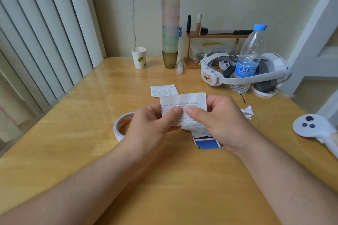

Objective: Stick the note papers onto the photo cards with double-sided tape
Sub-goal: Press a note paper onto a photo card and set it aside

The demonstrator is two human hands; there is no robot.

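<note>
Both hands hold a white note paper (182,101) with printed text above the wooden table (164,179). My left hand (155,122) pinches its lower left part, thumb on top. My right hand (219,120) pinches its lower right part, thumb beside the left thumb. Under the right hand lies a photo card (206,142) with a blue picture, partly hidden. A roll of double-sided tape (121,124) lies flat just left of my left hand. Another note paper (163,90) lies on the table behind the held one.
At the back stand a paper cup (139,57), a tall stack of coloured cups (171,20), a small wooden shelf (214,35), a white headset (243,71) and a water bottle (249,56). White backing scraps (247,111) and a white controller (311,126) lie at right.
</note>
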